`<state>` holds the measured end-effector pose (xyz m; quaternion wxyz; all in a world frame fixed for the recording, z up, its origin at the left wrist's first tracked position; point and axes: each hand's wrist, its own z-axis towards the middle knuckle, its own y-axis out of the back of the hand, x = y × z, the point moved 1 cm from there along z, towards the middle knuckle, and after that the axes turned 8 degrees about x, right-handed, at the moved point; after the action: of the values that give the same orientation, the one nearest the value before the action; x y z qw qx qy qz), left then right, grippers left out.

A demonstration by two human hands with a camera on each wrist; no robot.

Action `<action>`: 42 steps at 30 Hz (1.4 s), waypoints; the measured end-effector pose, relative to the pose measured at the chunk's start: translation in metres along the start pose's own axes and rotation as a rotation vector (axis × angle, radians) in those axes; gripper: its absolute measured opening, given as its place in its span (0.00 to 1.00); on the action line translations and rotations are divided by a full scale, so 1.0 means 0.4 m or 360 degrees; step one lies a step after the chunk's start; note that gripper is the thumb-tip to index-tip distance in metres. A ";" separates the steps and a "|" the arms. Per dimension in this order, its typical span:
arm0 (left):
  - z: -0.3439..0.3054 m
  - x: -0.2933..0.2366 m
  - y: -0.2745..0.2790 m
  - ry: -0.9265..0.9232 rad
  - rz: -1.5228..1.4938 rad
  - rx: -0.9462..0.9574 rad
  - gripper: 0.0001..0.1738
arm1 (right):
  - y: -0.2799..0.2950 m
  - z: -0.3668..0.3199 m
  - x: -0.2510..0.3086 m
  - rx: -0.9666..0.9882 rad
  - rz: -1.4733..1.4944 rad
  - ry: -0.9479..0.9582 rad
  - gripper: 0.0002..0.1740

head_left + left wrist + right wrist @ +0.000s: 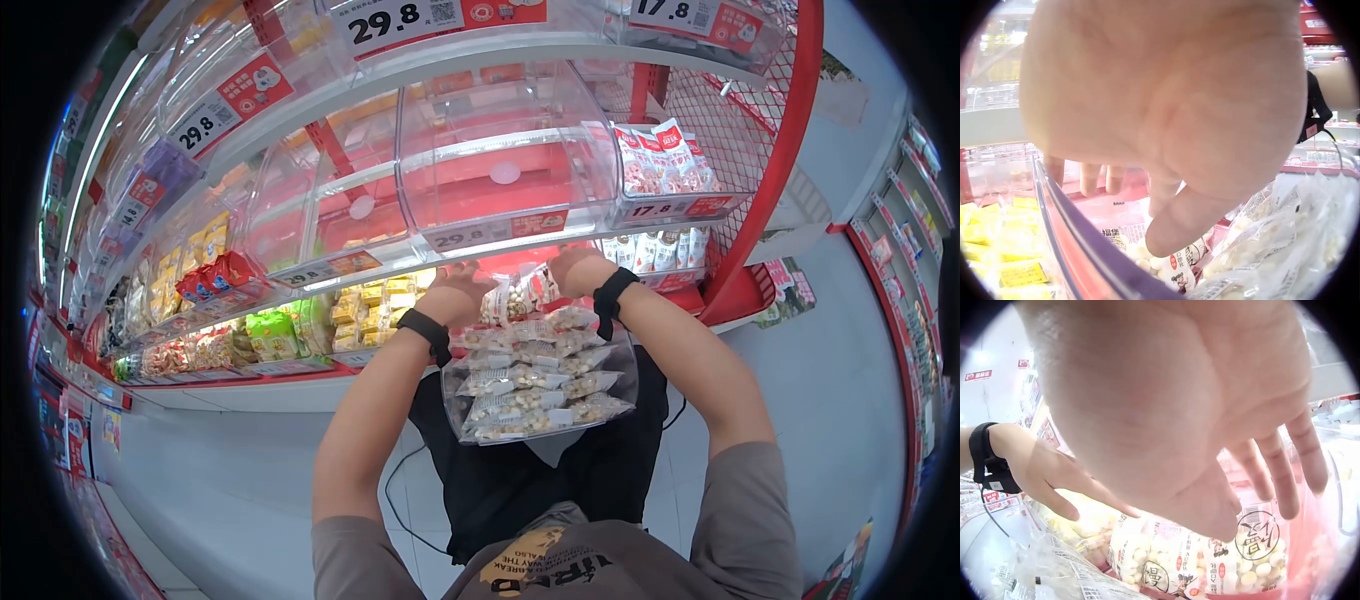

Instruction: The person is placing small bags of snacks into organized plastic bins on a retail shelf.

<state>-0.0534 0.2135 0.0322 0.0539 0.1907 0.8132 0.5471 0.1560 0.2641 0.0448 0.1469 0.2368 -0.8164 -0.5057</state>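
Observation:
White-and-clear snack bags (510,302) (1244,550) stand in a row in a red-bottomed shelf compartment. At their left end is my left hand (455,298) (1166,94), fingers extended and thumb over a bag (1169,265). My right hand (583,272) (1166,394) is at the right end, its fingers fairly straight and its thumb tip against or just over a bag; contact is unclear. Just in front, a clear bin (450,405) full of similar bags (520,380) sits above the lap, with neither hand on it.
Yellow packets (375,310) (1010,262) fill the compartment to the left, and green packets (272,335) lie beyond. White pouches (660,250) stand to the right. A shelf edge with price labels (460,238) runs above the hands. A red mesh side frame (765,160) closes the right end.

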 end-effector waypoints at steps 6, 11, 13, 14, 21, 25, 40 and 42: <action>-0.026 0.001 0.016 -0.0180 0.0024 0.0076 0.32 | -0.042 -0.035 0.020 -0.0374 -0.0337 0.0124 0.15; 0.010 0.005 -0.014 -0.0021 0.0042 0.0147 0.36 | -0.039 0.000 -0.004 -0.0053 -0.0169 0.0205 0.15; 0.013 0.014 -0.019 -0.0005 0.0049 0.0127 0.35 | -0.030 0.022 -0.013 0.0059 -0.0191 0.0270 0.15; 0.010 0.018 -0.024 -0.0011 0.0041 0.0096 0.34 | -0.030 0.027 -0.017 0.0053 -0.0199 0.0297 0.14; -0.021 0.021 -0.045 -0.0141 0.0090 -0.0140 0.31 | -0.025 -0.093 -0.026 -0.0304 -0.0115 0.0596 0.12; -0.091 -0.032 0.006 -0.0325 -0.0268 -0.0185 0.33 | 0.023 -0.205 -0.020 -0.0569 0.0309 0.0589 0.15; -0.099 -0.098 0.089 -0.0310 -0.1389 -0.0667 0.14 | 0.034 -0.301 -0.055 -0.1266 0.0994 0.0537 0.11; -0.096 -0.111 0.094 -0.0316 -0.1283 -0.0774 0.13 | 0.054 -0.295 -0.006 -0.1124 0.0996 0.0687 0.14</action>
<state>-0.0146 0.1759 0.0761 0.3820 -0.1066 0.6617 0.6362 0.2095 0.1841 0.1166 0.5271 0.0160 -0.5788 -0.6220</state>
